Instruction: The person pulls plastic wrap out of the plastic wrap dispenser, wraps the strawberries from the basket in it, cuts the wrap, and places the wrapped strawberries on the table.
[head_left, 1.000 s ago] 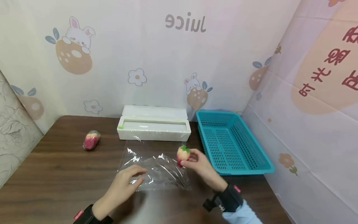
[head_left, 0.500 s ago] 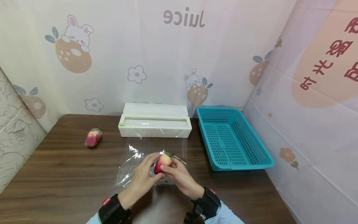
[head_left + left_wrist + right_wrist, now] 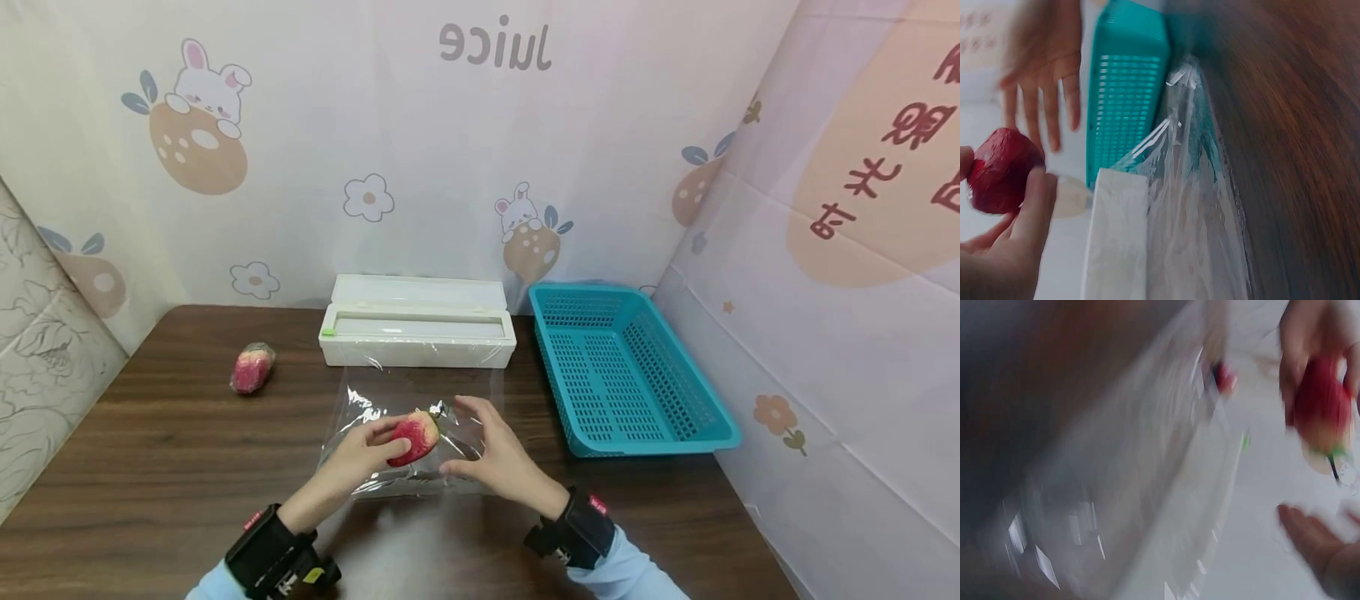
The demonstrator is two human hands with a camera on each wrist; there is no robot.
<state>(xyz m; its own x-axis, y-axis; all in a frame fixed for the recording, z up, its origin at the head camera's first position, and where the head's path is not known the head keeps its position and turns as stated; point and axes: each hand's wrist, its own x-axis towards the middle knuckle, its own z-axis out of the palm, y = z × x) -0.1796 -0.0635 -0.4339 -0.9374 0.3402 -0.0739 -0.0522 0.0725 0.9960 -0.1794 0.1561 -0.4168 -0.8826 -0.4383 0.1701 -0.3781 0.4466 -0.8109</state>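
Note:
My left hand pinches a red strawberry with a pale top and green leaves between thumb and fingers. In the right wrist view the strawberry hangs leaves down, with a dark stem showing. Just to its right, my right hand holds nothing, thumb and fingers spread apart. Below both hands a sheet of clear plastic wrap lies over the table, drawn out from the front of a white wrap dispenser whose lid stands up. The left wrist view shows the wrap wrinkled and shiny.
A second strawberry, covered in clear wrap, lies on the brown wooden table at the left. A blue perforated basket stands at the right, beside the dispenser. Printed curtains enclose the back and sides.
The strawberry has passed from my right hand to my left, moving leftward over the wrap. My right hand has let go and drawn slightly to the right.

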